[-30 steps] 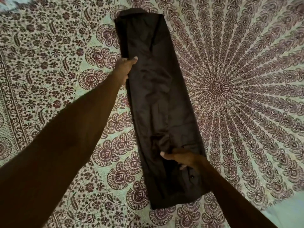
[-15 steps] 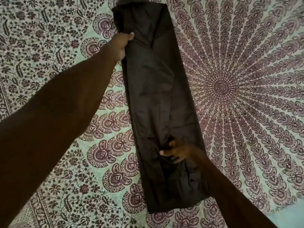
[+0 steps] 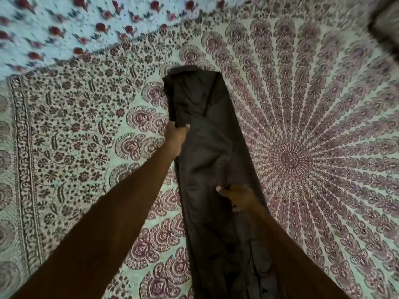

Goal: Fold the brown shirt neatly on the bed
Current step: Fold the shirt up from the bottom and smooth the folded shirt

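Head view, from the left: a bedspread point(image 3: 86, 126) printed with dark red flowers and paisley covers the bed, its banded border running down the left side. Above that border lies a paler cloth point(image 3: 54, 22) with red sprigs, smeared by motion blur, so its pattern is hard to read.

A bare left forearm reaches up from the lower left corner. The left hand point(image 3: 177, 137) grips the left edge of the brown shirt point(image 3: 205, 100) about a third of the way down from its far end. The thumb lies on top of the fabric and the other fingers are hidden under it.

The shirt lies on the bedspread as one long narrow strip, running from the middle of the frame toward the person. Its near end is cut off by the bottom edge of the frame. Between the two hands the cloth stands up in a loose ridge of wrinkles.

The right hand point(image 3: 239, 197) pinches a fold near the middle of the strip, thumb pointing left and fingers curled into the cloth; their tips are hidden. The right forearm covers the shirt's lower right side.

Further right sits the round centre of the mandala print. In the top right corner is a dark, blurred shape point(image 3: 386, 24), possibly a pillow.
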The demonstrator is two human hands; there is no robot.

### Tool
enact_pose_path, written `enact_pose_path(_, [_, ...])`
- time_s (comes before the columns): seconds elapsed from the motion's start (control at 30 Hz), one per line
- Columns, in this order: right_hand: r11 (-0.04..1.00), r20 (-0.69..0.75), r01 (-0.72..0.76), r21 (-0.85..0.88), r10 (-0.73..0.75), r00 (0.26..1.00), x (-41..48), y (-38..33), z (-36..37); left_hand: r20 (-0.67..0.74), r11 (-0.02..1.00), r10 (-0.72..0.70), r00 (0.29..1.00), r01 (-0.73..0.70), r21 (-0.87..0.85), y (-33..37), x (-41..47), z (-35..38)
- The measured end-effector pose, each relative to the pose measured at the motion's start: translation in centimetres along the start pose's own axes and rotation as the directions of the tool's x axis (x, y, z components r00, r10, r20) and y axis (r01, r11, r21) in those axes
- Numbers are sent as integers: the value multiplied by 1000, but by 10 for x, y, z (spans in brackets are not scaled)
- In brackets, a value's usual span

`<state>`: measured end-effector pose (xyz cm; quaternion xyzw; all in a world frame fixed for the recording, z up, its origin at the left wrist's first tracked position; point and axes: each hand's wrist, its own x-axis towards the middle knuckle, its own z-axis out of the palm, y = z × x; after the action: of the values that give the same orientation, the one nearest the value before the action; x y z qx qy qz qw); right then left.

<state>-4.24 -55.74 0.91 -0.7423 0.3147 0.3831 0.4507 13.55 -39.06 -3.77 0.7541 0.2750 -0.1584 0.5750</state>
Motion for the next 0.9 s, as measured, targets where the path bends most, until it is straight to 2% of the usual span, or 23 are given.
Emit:
enact_pose_path(0.1, [989, -228, 50, 142, -16, 973, 36, -31, -16, -28, 996, 38, 999, -35, 87, 7, 7, -5])
enact_pose_path(0.2, [984, -379, 177, 34, -151, 913, 64, -66, -30, -48, 978, 151, 987, -143, 153, 21, 21, -10])
enact_pose_path(0.27, [970, -437, 243, 32, -205, 876, 76, -88, -37, -33, 956, 240, 970, -230, 183, 34, 36, -13])
enact_pose_path(0.4, [886, -393, 400, -233, -462, 795, 97, -122, -42, 12, 887, 369, 929, -356, 293, 71, 66, -16])
enact_pose_path(0.47, [855, -372, 453, -255, -519, 770, 103, -132, -40, 48, 868, 379, 924, -373, 328, 82, 82, -18])
enact_pose_path(0.6, [837, -315, 434, -334, -533, 785, 115, -148, -33, -6, 930, 262, 965, -251, 270, 88, 101, -21])
enact_pose_path(0.67, [836, -278, 391, -385, -509, 814, 119, -155, -31, 16, 895, 324, 946, -312, 318, 82, 103, -22])
enact_pose_path(0.77, [844, -287, 336, -419, -474, 833, 121, -164, -27, 100, 787, 452, 886, -449, 423, 72, 109, -23])
enact_pose_path(0.83, [858, -358, 294, -422, -456, 815, 124, -167, -28, -15, 860, 399, 917, -368, 353, 76, 115, -23])
enact_pose_path(0.9, [876, -407, 266, -403, -432, 805, 126, -167, -31, -112, 947, 251, 961, -220, 236, 83, 120, -21])
